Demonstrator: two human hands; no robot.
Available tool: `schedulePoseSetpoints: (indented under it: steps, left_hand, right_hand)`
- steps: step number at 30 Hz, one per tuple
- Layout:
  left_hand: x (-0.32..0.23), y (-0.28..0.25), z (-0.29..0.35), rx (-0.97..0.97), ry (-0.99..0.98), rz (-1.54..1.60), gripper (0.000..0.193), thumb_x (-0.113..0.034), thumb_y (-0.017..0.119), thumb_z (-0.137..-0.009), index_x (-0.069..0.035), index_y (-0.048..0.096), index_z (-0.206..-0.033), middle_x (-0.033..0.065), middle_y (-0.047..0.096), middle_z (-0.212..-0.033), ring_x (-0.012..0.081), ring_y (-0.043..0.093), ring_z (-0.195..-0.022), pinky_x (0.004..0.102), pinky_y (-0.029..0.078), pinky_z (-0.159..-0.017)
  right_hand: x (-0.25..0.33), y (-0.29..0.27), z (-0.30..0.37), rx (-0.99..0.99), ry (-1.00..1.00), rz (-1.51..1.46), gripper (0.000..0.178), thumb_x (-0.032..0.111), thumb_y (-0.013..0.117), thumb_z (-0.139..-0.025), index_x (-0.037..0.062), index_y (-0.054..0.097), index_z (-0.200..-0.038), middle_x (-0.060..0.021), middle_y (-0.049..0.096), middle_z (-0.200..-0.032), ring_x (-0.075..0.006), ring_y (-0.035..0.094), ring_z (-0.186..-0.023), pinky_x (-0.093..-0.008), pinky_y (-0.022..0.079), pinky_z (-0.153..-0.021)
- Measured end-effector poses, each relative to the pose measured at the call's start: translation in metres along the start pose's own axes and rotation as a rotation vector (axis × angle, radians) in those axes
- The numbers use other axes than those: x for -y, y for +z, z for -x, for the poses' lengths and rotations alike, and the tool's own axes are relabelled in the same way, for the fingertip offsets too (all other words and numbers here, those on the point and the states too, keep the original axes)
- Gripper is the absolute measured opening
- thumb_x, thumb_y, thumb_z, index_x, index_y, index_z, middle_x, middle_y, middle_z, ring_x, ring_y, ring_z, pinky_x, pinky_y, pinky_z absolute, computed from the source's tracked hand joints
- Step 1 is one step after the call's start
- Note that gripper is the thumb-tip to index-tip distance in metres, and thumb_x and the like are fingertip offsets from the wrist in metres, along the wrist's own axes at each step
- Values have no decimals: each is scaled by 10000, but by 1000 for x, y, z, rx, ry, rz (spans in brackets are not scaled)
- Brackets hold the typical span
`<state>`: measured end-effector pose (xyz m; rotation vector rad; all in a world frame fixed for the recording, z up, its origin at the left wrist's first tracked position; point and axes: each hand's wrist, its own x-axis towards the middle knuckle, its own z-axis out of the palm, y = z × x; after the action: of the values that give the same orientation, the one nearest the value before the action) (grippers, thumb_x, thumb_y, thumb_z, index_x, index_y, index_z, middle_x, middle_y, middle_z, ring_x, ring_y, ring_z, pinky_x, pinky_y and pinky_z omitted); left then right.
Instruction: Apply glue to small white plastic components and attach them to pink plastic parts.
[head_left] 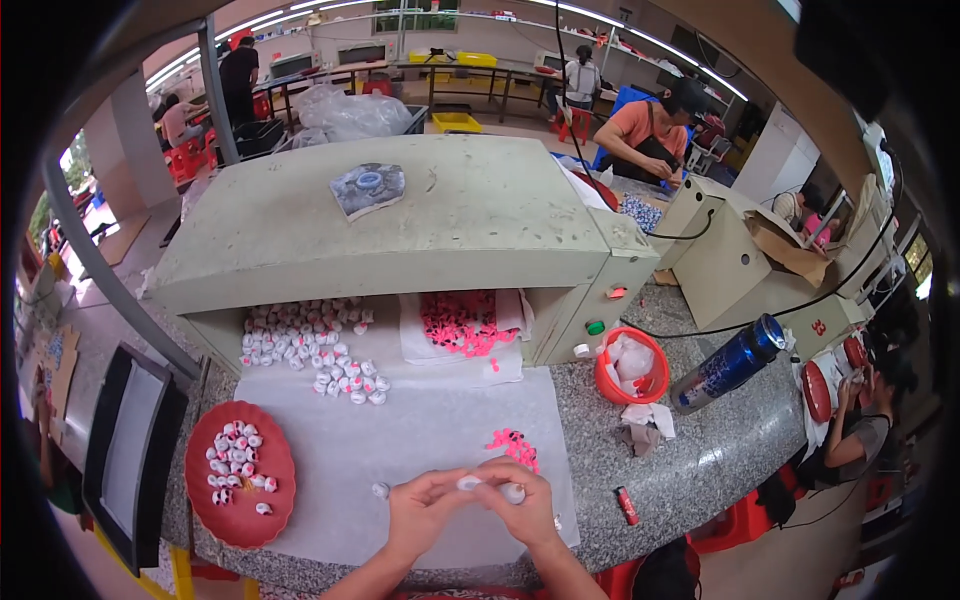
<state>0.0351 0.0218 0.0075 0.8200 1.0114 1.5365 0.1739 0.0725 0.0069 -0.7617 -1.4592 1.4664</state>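
Observation:
Over the white paper sheet (330, 450), my two hands meet at a small white piece (467, 483). My left hand (422, 508) pinches it from one side, and the fingertips of my right hand (522, 510) close on the other. A second whitish rounded piece (513, 493) shows within my right hand. Beside my left hand lies a single small white piece (380, 490). Just beyond my right hand is a pile of small pink and black pieces (514, 446). A red scalloped plate (275, 500) to the left bears several small white pieces with pink and dark marks.
A grey-green metal hood (390, 220) spans the back, with many white pieces (310, 345) and pink pieces (465, 325) beneath. To the right stand a red basket (632, 395), blue bottle (728, 364) and red tube (626, 505). A black tray (125, 455) is far left; a co-worker (645, 135) sits beyond.

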Motion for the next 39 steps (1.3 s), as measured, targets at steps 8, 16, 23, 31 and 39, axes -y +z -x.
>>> schedulePoseSetpoints:
  steps: [8,16,23,31,39]
  left_hand:
    - [-22,9,-20,22,-39,65,266,120,575,-726,68,564,-986,166,598,-969,202,596,-887,299,495,-794]
    - [-17,10,-20,85,132,17,286,147,543,-735,70,558,-1010,185,535,-1080,220,547,-992,308,468,-861]
    - [-15,10,-15,111,189,-40,306,157,523,-737,50,565,-1021,165,522,-1086,228,529,-1020,309,466,-874]
    - [-10,9,-23,108,231,-157,324,146,530,-730,14,587,-1020,128,538,-1072,203,544,-994,291,488,-845]
    - [2,4,-36,90,151,-152,278,149,520,-745,58,578,-1001,151,540,-1052,212,549,-980,295,477,-842]
  right_hand:
    - [24,5,-10,-125,-252,262,259,-109,599,-677,-21,602,-921,-107,545,-991,-103,554,-682,-198,452,-591]
    - [25,6,-10,-140,-8,104,283,-128,585,-672,-25,593,-935,-100,517,-1020,-94,555,-690,-198,459,-595]
    - [25,7,-7,-139,-33,65,247,-135,595,-663,-19,594,-881,-96,523,-987,-113,553,-761,-209,457,-637]
    - [16,0,-15,-137,-17,64,212,-138,611,-649,-7,592,-814,-78,532,-918,-130,541,-821,-227,450,-687]
    - [-1,-5,-26,-188,1,80,166,-62,659,-677,22,605,-810,-44,556,-851,-94,531,-750,-201,423,-655]
